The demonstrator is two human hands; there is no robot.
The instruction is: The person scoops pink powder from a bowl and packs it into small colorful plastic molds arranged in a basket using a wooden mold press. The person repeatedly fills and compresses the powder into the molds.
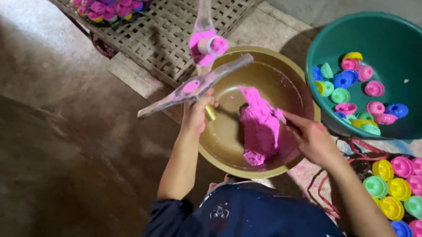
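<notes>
Powder (260, 125) in bowl (246, 170); tub (413, 56) right.

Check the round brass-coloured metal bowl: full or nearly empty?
Partly filled: a pink powder mound sits mid-bowl, with bare metal wall showing around it.

**Pink on brass, bright colours all round**

I see vivid pink dough (260, 125) in a dull brass-coloured basin (247, 155), and pink smears on the grey-brown wooden stick (195, 87). The tub (413, 42) is deep green, its moulds (359, 99) pink, blue, green and yellow. The woven tray (177, 27) shows a tan lattice pattern. My clothing (263, 220) is navy.
</notes>
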